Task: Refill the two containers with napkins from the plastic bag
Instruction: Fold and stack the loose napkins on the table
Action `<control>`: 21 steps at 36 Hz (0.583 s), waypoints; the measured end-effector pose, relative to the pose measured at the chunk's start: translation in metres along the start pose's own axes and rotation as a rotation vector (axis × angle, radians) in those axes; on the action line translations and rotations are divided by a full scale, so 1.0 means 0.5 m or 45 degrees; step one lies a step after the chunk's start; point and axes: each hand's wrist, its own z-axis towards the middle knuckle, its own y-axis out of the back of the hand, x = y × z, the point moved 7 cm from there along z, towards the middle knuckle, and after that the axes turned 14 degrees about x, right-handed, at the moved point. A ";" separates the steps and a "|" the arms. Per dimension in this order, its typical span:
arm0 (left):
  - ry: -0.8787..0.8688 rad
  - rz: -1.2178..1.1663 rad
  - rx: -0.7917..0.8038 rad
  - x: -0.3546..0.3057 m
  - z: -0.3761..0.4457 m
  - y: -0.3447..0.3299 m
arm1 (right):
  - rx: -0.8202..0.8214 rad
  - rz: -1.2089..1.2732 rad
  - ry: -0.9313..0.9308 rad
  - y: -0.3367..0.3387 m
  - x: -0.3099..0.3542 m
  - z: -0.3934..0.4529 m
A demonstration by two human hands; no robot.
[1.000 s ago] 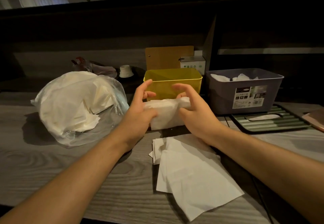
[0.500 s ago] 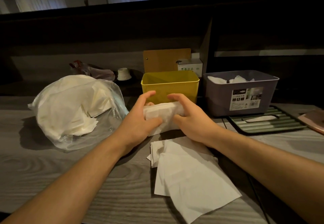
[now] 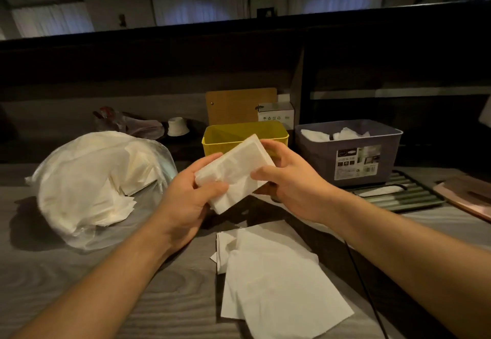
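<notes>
A: where's the cam sitting?
B: just one, head-worn, aimed forward and down over the wooden table point(image 3: 79, 285) (wide-angle, edges bend). Close in, forearms enter from the bottom, dark shelving at the back.

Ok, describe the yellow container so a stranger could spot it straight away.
On the grey wooden table, look behind the napkin stack both hands hold. The yellow container stands there, left of the grey bin; it alone is bright yellow, unlabelled.
</notes>
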 end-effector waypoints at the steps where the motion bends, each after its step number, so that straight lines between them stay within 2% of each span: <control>1: 0.001 -0.007 0.017 0.001 0.000 -0.003 | 0.047 0.063 -0.042 -0.004 -0.004 0.002; 4: -0.006 0.092 0.057 0.003 -0.002 -0.007 | 0.171 -0.113 -0.119 -0.009 -0.013 0.000; 7: -0.025 0.315 0.023 -0.008 -0.007 -0.001 | 0.139 -0.390 -0.136 -0.002 -0.010 -0.005; 10: -0.082 0.548 -0.004 -0.024 -0.014 -0.005 | 0.079 -0.489 -0.124 0.000 -0.011 -0.004; 14: -0.058 0.609 0.024 -0.019 -0.013 -0.009 | 0.037 -0.463 -0.060 -0.014 -0.017 -0.008; 21: -0.043 0.536 -0.084 -0.010 -0.013 0.006 | 0.099 -0.533 0.008 -0.063 -0.002 -0.022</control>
